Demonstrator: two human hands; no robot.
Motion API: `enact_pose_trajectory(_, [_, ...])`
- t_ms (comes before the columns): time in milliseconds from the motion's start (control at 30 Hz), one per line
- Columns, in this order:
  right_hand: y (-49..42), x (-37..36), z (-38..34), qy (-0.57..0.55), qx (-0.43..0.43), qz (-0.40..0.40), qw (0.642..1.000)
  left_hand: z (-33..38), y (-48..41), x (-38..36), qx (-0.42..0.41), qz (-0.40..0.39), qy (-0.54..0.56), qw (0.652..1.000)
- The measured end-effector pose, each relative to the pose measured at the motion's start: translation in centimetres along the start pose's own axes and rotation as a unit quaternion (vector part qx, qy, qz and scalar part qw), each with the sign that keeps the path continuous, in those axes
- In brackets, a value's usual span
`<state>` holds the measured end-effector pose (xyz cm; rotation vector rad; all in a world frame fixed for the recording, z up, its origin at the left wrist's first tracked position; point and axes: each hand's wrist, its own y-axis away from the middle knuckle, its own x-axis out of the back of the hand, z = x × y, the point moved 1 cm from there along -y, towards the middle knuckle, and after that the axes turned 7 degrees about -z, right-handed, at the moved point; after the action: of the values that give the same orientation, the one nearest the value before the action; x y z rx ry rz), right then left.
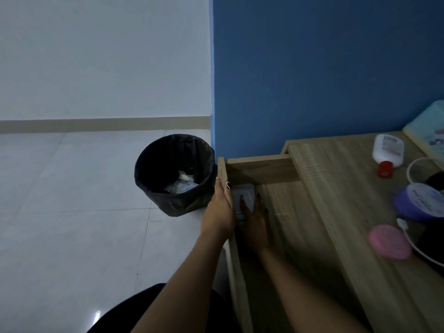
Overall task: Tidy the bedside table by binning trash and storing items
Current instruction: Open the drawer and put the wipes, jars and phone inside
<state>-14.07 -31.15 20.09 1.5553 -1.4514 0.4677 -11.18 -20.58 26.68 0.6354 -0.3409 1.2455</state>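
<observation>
While my left hand (pixel 219 207) gripped the drawer (pixel 242 236) front | right hand (pixel 254 224) lay flat on a pale box (pixel 245 193) inside | storing step | next: let go, push it shut.

No text legible anywhere. White bottle (pixel 388 150) with red cap, lying on the bedside table (pixel 336 188): printed label, lines too small and blurred to read. Purple jar (pixel 419 203): lid lettering present, unreadable. Pale box (pixel 427 127) at the right edge: cartoon print, no words made out.
</observation>
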Motion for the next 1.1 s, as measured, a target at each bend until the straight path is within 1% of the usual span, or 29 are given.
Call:
enact_pose_trajectory(100, [0.3,1.3,-0.9,0.006,0.016,0.013,1.0,-0.3,-0.2,0.1,0.006,-0.013,0.008,1.0])
enact_pose_trajectory(200, [2.1,5.3,-2.7,-0.054,0.047,0.084,0.994,-0.8,-0.8,0.2,0.022,-0.012,-0.006,1.0])
enact_pose_trajectory(267, [4.0,8.7,-2.9,-0.071,0.077,0.128,0.986,-0.6,-0.9,0.4,0.027,-0.007,-0.023,0.999])
enact_pose_trajectory(367, [6.8,13.3,-0.5,-0.07,0.094,0.198,0.973,0.1,-0.6,0.4,0.043,-0.011,-0.045,0.998])
enact_pose_trajectory(467, [9.4,16.4,3.5,-0.034,0.092,0.291,0.952,0.9,0.1,0.5,0.046,-0.015,-0.045,0.998])
enact_pose_trajectory(500, [10.4,17.1,4.9,-0.026,0.082,0.305,0.948,1.0,0.2,0.4,0.044,-0.018,-0.041,0.998])
enact_pose_trajectory(600, [13.1,18.0,8.4,0.002,0.048,0.313,0.949,1.3,0.3,0.5,0.048,-0.026,-0.045,0.998])
enact_pose_trajectory(767, [16.2,17.5,11.6,0.063,0.013,0.255,0.965,1.2,0.4,0.6,0.048,-0.038,-0.05,0.997])
enact_pose_trajectory(867, [17.0,17.0,12.2,0.094,0.013,0.256,0.962,1.4,0.5,0.6,0.048,-0.042,-0.05,0.997])
enact_pose_trajectory(1100, [17.4,17.0,11.3,0.037,0.009,0.281,0.959,1.9,1.0,0.7,0.043,-0.043,-0.049,0.997])
